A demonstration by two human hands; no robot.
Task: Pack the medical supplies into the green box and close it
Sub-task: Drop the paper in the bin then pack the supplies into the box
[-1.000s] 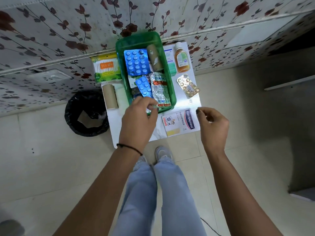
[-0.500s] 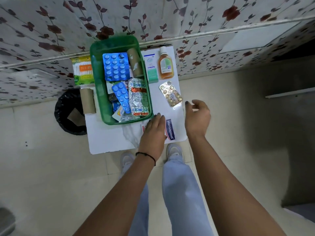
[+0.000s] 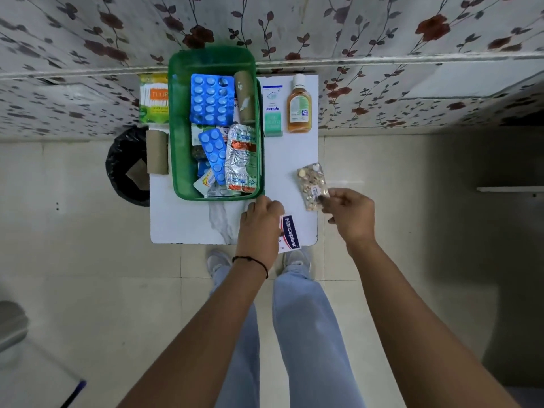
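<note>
Hansaplast plaster packet (image 3: 290, 233) lay at the table's (image 3: 188, 222) near edge, its long axis running away from the person, and the left hand (image 3: 260, 223) covered its left part, fingers curled down on it; whether it was already gripped I could not tell. The right hand (image 3: 348, 214) pinched the near end of a gold blister strip (image 3: 312, 185), which pointed away toward the wall. Both lay right of the green box (image 3: 179, 148), which stood open and part filled with blue blister packs. Beside the box stood an "Optibex" carton (image 3: 273, 110) and an amber bottle (image 3: 299, 108); a "TULIPS" pack (image 3: 153, 98) lay to its left.
</note>
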